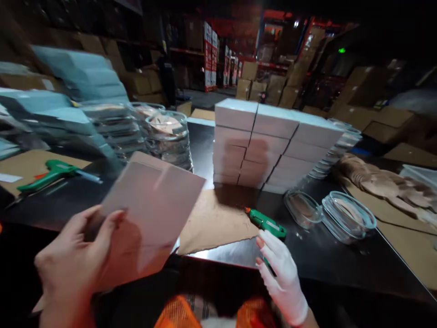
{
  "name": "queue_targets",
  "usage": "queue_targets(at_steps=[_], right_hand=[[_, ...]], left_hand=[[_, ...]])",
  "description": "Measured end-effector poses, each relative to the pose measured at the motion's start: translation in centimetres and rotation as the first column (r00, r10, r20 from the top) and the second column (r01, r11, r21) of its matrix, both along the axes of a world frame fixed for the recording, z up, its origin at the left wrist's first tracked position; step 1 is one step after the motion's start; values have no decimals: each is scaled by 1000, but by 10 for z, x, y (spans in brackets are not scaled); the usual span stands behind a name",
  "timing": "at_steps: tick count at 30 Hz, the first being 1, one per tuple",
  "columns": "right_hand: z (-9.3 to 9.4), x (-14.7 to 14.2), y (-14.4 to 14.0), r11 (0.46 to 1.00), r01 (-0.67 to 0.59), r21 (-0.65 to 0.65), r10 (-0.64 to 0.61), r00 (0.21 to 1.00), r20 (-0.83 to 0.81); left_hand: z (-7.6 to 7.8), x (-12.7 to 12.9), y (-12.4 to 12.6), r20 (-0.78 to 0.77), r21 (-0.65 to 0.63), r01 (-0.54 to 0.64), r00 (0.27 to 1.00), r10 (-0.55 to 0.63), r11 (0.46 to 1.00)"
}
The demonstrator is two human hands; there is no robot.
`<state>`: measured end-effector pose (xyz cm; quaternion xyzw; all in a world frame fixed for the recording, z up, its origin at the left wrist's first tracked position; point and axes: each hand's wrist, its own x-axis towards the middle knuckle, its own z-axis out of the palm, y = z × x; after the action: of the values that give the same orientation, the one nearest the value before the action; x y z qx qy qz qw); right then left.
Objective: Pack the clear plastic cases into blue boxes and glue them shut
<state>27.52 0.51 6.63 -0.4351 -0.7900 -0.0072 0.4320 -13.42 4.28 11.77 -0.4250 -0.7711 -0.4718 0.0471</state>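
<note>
My left hand (75,259), bare, grips the left edge of a pale flat-faced box (153,209), thumb on its front. The box is tilted in front of me, slightly blurred, and a shadow falls across its lower part. On the right, my right hand (282,278) wears a white glove with bare fingertips. Its thumb and fingers are apart, close around the lower part of a green glue gun (268,223), with some green showing between them. The gun's orange tip points left over a brown cardboard sheet (211,223). Whether the fingers touch the handle is hidden.
Stacked white boxes (269,146) form a wall ahead. Stacks of clear round containers (169,141) stand left; several oval ones (348,216) lie right, beside brown cardboard pieces (385,182). Another green glue gun (51,175) lies far left. A person (166,75) stands among the shelves.
</note>
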Motion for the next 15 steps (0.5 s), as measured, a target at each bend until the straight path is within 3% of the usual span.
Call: queue_targets(at_steps=[1, 2, 3, 5, 7, 10, 15], right_hand=[[6, -11, 1, 999, -26, 46, 26, 1000, -16], [10, -23, 2, 997, -32, 77, 35, 999, -37], [12, -33, 3, 997, -18, 78, 23, 998, -62], [8, -47, 2, 999, 34, -14, -35, 994, -106], [-1, -52, -1, 979, 56, -198, -83, 988, -133], [-16, -50, -8, 912, 3, -411, -58, 991, -121], [-17, -43, -13, 838, -139, -527, 16, 973, -230]], left_hand=[[1, 18, -8, 2, 0, 188, 982, -188, 982], [-2, 35, -15, 36, -27, 398, 917, -397, 917], [-9, 49, -21, 82, -59, 570, 821, -565, 820], [-28, 67, -29, 173, -93, 767, 640, -749, 634], [-51, 74, -36, 226, -99, 828, 559, -798, 552], [-74, 75, -42, 314, -112, 873, 484, -816, 475], [-87, 77, -46, 370, -131, 863, 499, -784, 488]])
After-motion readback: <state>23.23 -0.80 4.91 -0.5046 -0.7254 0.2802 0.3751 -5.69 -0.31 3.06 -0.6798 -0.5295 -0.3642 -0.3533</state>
